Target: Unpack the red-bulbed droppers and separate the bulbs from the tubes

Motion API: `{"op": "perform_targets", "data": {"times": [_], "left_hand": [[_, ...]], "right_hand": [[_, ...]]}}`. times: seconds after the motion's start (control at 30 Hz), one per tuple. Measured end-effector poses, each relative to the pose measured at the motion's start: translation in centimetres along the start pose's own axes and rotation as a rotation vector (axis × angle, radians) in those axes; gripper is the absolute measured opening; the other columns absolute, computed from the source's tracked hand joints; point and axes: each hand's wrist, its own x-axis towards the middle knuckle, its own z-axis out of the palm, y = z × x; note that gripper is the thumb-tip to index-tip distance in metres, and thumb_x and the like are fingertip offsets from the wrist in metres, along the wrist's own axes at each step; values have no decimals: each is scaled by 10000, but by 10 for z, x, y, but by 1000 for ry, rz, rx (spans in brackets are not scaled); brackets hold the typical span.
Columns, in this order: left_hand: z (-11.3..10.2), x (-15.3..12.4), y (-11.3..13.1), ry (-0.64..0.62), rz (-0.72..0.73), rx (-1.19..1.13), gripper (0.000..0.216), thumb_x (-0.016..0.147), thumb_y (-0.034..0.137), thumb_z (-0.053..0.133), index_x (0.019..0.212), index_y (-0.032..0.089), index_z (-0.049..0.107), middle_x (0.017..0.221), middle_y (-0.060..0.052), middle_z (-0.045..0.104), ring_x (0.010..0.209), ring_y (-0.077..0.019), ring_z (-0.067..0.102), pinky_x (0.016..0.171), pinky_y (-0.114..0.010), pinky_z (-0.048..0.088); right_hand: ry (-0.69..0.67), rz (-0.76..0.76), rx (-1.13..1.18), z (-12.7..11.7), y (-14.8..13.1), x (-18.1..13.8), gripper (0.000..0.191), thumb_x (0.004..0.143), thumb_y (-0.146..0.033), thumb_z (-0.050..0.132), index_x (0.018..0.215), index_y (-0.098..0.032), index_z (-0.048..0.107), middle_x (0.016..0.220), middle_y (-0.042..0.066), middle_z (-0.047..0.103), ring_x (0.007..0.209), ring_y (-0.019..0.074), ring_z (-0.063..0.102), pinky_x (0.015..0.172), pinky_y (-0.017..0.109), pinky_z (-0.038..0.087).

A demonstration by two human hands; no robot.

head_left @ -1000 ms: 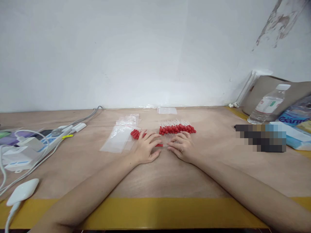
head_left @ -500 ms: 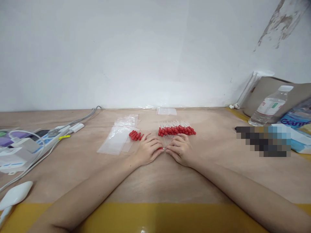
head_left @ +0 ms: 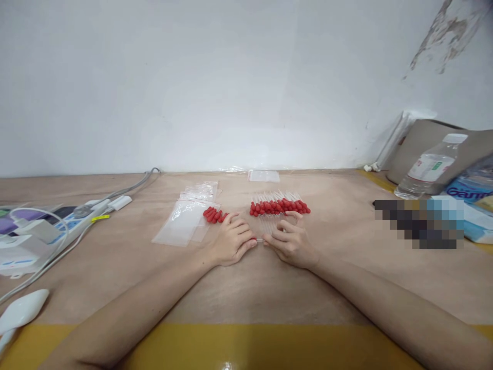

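My left hand (head_left: pixel 232 240) is closed, pinching a red rubber bulb (head_left: pixel 253 239) of which only the tip shows. From it a short stretch of clear thin tube (head_left: pixel 260 240) runs across to my right hand (head_left: pixel 293 242), whose thumb and fingertips close around its other end; the index finger is lifted and bent. Loose red bulbs (head_left: pixel 214 215) lie just beyond my left hand. Several clear tubes (head_left: pixel 269 224) lie side by side between the hands, partly covered. Behind them is a row of droppers (head_left: pixel 280 206), red bulbs toward me and pale stems pointing away.
Clear zip bags (head_left: pixel 175 223) overlap on the left, and another small bag (head_left: pixel 264 176) lies by the wall. A power strip (head_left: pixel 82 218) with cables and a white spoon-shaped object (head_left: pixel 23 311) are at left. A water bottle (head_left: pixel 431 167) and a tissue pack (head_left: pixel 477 226) stand right.
My right hand has shifted slightly right and its index finger has lifted and bent. More of the clear tubes shows between the hands. My left hand stays nearly in place.
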Motion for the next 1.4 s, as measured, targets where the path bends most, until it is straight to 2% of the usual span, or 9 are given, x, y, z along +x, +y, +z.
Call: {"op": "perform_targets", "data": {"times": [0.3, 0.5, 0.67, 0.8, 0.9, 0.97, 1.03, 1.2, 1.4], "left_hand": [[-4, -2, 2, -37, 10, -49, 278, 896, 292, 329, 799, 197, 571, 778, -25, 592, 833, -169, 488, 941, -400, 252], [-2, -10, -4, -22, 5, -42, 269, 901, 279, 326, 759, 180, 533, 752, -25, 558, 798, -162, 472, 888, -370, 298], [-8, -18, -26, 137, -253, -95, 291, 908, 279, 291, 752, 170, 511, 712, -32, 511, 704, -157, 467, 711, -305, 381], [-20, -13, -55, 291, -469, -150, 249, 881, 278, 350, 850, 178, 576, 793, -39, 520, 787, -161, 508, 745, -286, 412], [-26, -9, -83, 328, -666, -139, 252, 822, 261, 408, 933, 169, 614, 820, -52, 528, 852, -187, 517, 772, -305, 424], [-27, -10, -99, 296, -790, -172, 267, 788, 256, 427, 950, 166, 621, 804, -48, 547, 843, -188, 531, 771, -306, 429], [-26, -13, -111, 270, -848, -198, 289, 766, 271, 445, 980, 157, 603, 772, -36, 567, 759, -173, 555, 713, -291, 443], [-14, -25, -125, 217, -889, -217, 318, 709, 333, 523, 977, 167, 569, 721, -7, 602, 641, -143, 568, 619, -253, 441], [-4, -31, -133, 189, -902, -200, 308, 722, 428, 516, 875, 173, 598, 729, -18, 636, 665, -155, 582, 631, -255, 437]], "right_hand": [[80, -118, -56, -10, 3, -5, 291, 867, -146, 424, 1012, -344, 580, 607, -77, 558, 680, 89, 491, 961, 428, 175], [73, -65, -51, -14, 10, -10, 286, 862, -158, 431, 1001, -353, 589, 596, -81, 556, 672, 81, 496, 952, 398, 180], [144, 194, -64, -10, 20, -10, 192, 823, -200, 487, 952, -236, 624, 666, -21, 601, 687, 110, 491, 883, 369, 246], [22, 334, 27, -4, 11, 1, 274, 814, -173, 448, 1054, -191, 578, 766, 22, 625, 709, 129, 509, 838, 343, 260], [-35, 417, 93, -2, 1, 11, 213, 791, -165, 450, 959, -183, 581, 730, 6, 628, 698, 130, 523, 809, 328, 257], [-50, 404, 91, 0, -4, 17, 135, 781, -166, 453, 830, -179, 578, 705, -1, 627, 679, 129, 519, 789, 326, 252], [-43, 342, 38, 4, -8, 22, 122, 776, -158, 451, 761, -176, 571, 698, 4, 628, 673, 132, 507, 787, 338, 243], [-42, 210, -107, 19, -14, 31, 122, 747, -147, 479, 688, -161, 585, 682, 39, 617, 699, 153, 481, 830, 389, 217], [-106, 223, -68, 21, -20, 33, 195, 796, -276, 481, 719, -178, 632, 722, 43, 629, 746, 167, 466, 851, 423, 204]]}}
